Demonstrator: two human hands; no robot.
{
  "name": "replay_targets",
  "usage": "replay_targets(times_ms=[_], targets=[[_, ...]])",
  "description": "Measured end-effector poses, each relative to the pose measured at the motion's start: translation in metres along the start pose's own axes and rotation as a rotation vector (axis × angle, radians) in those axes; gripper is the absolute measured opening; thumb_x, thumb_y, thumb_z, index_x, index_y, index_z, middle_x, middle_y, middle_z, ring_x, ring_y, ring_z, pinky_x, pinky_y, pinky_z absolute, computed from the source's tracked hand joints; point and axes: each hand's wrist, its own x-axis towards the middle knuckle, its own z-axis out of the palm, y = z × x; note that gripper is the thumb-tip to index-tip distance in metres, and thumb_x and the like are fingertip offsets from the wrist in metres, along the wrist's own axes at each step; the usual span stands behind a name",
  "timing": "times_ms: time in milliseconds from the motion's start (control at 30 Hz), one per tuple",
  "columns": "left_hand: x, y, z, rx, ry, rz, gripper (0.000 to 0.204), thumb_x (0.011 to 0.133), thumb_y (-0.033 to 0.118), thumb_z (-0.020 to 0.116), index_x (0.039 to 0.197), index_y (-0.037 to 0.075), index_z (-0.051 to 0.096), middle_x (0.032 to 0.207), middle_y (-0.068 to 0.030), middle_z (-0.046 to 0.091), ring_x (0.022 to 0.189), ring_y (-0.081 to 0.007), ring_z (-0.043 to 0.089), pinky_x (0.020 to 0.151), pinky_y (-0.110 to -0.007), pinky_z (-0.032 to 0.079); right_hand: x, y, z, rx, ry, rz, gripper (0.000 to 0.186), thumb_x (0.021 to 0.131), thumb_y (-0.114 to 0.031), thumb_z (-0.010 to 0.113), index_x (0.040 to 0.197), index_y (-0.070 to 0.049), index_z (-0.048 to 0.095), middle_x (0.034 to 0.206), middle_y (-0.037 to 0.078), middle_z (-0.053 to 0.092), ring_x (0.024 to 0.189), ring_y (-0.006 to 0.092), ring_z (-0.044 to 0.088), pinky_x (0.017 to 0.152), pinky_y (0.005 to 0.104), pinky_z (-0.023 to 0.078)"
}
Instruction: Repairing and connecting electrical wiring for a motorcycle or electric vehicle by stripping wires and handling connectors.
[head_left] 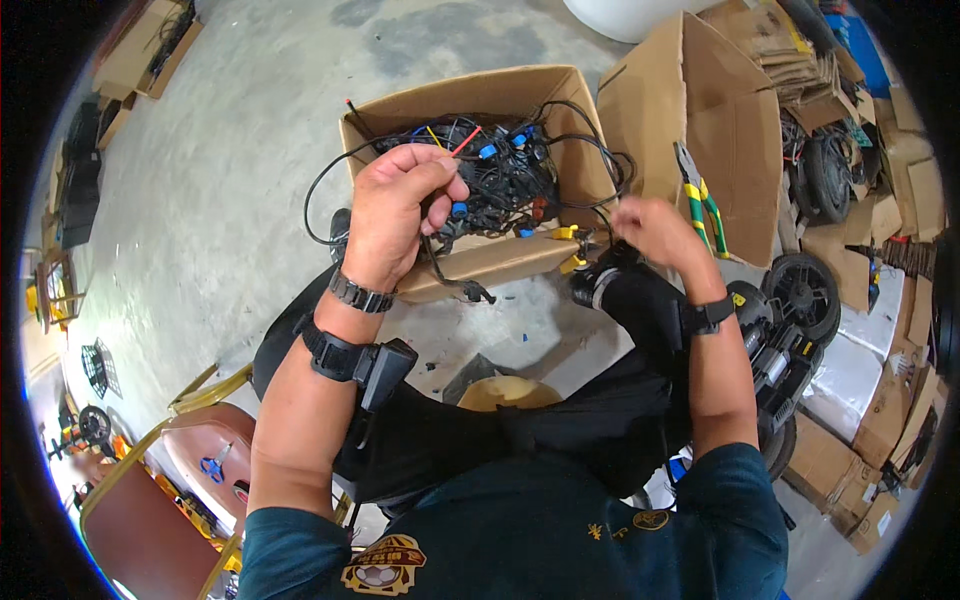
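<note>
My left hand (pixel 405 205) is closed in a pinch over the near left part of an open cardboard box (pixel 490 265). A thin red wire (pixel 467 141) sticks out from its fingertips. Below that hand hangs a black cable end with a small connector (pixel 475 291). Inside the box lies a tangle of black cables (pixel 500 185) with several blue connectors (pixel 487 152). My right hand (pixel 655 232) is at the box's near right corner, fingers curled beside looped black cable (pixel 625 170). What its slightly blurred fingertips hold is too unclear to make out.
Pliers with green and yellow handles (pixel 703 205) rest on a second cardboard box (pixel 735 130) at the right. Beyond lie wheels (pixel 802 295) and flattened cardboard (pixel 800 70). At the lower left stands a brown chair (pixel 205 455) with blue scissors (pixel 214 465) on it.
</note>
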Motion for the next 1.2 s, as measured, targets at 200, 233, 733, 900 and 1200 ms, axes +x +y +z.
replay_targets(times_ms=[200, 233, 733, 900, 1200], targets=[[-0.009, 0.000, -0.007, 0.018, -0.059, -0.024, 0.008, 0.089, 0.008, 0.059, 0.092, 0.001, 0.062, 0.074, -0.0063, 0.065, 0.052, -0.0072, 0.052, 0.045, -0.019, 0.037, -0.027, 0.028, 0.062, 0.264, -0.231, 0.112, 0.038, 0.079, -0.029, 0.073, 0.094, 0.005, 0.064, 0.086, 0.018, 0.069, 0.080, 0.0245, 0.067, 0.072, 0.0363, 0.051], [-0.009, -0.001, -0.007, 0.027, -0.092, -0.027, 0.008, 0.090, 0.008, 0.058, 0.092, 0.001, 0.061, 0.076, -0.0071, 0.065, 0.053, -0.0077, 0.052, 0.045, -0.019, 0.039, -0.030, 0.036, 0.080, 0.318, -0.193, 0.119, 0.040, 0.080, -0.031, 0.073, 0.094, 0.006, 0.064, 0.085, 0.019, 0.069, 0.080, 0.0241, 0.067, 0.071, 0.0361, 0.051], [-0.002, -0.011, -0.003, -0.015, -0.162, 0.090, 0.012, 0.092, 0.007, 0.057, 0.101, 0.001, 0.061, 0.081, -0.0082, 0.067, 0.062, -0.0089, 0.057, 0.055, -0.020, 0.045, -0.012, -0.013, 0.058, -0.021, 0.049, -0.002, 0.037, 0.089, -0.031, 0.052, 0.074, 0.003, 0.057, 0.075, 0.027, 0.058, 0.072, 0.0456, 0.055, 0.065, 0.0470, 0.046], [-0.003, -0.005, 0.002, -0.007, -0.050, 0.132, 0.010, 0.092, 0.007, 0.057, 0.099, 0.001, 0.060, 0.073, -0.0020, 0.060, 0.057, -0.0068, 0.049, 0.052, -0.020, 0.038, -0.003, -0.055, 0.033, 0.351, 0.184, -0.102, 0.024, 0.094, -0.021, 0.051, 0.084, 0.001, 0.053, 0.067, 0.015, 0.055, 0.062, 0.0296, 0.055, 0.060, 0.0377, 0.046], [0.004, -0.016, 0.032, -0.108, -0.066, 0.129, 0.018, 0.085, 0.002, 0.067, 0.103, 0.003, 0.062, 0.097, -0.0050, 0.068, 0.054, 0.0017, 0.042, 0.041, -0.014, 0.028, 0.015, -0.123, 0.007, 0.905, 0.046, -0.119, 0.022, 0.098, -0.022, 0.052, 0.097, -0.002, 0.060, 0.066, -0.001, 0.053, 0.054, 0.0040, 0.046, 0.048, 0.0207, 0.038]])
